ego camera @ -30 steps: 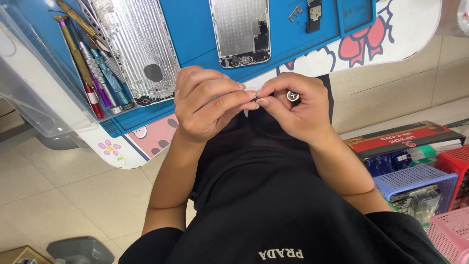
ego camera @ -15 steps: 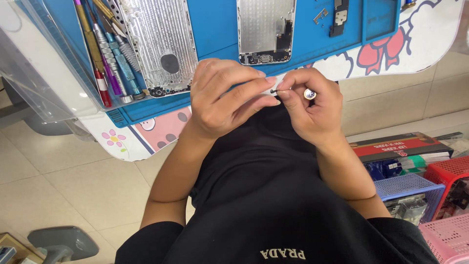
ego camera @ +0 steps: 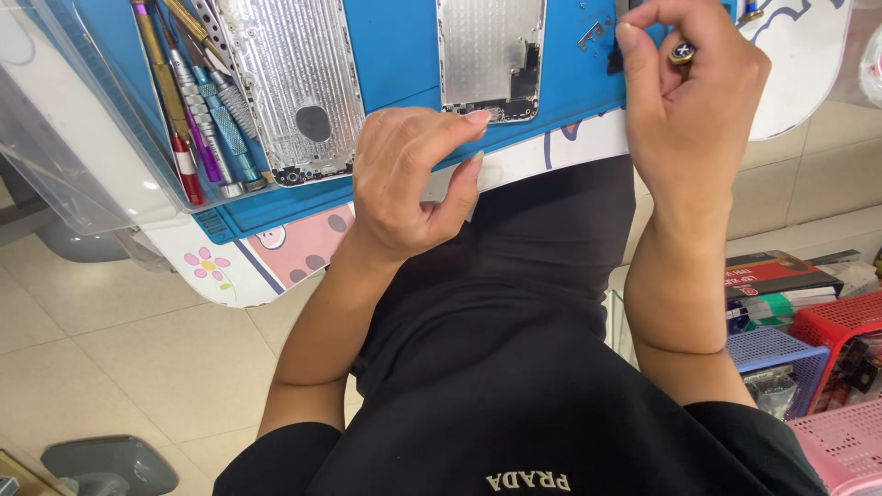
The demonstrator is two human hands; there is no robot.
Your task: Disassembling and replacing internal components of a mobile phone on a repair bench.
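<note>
The hands have parted since a moment ago. The right hand (ego camera: 689, 110) has lifted to the far edge of the blue work mat (ego camera: 395, 55), fingers pinched shut around a small screwdriver (ego camera: 682, 52) whose round metal cap shows between fingertip and thumb. The left hand (ego camera: 409, 179) rests on the mat's near edge, fingers loosely curled, holding nothing, beside a bare metal phone housing (ego camera: 491, 55). A second ribbed silver housing (ego camera: 294, 83) lies leftward, next to a row of knurled screwdrivers (ego camera: 197, 119). Plastic baskets (ego camera: 808, 354) on the floor hold packaged parts.
</note>
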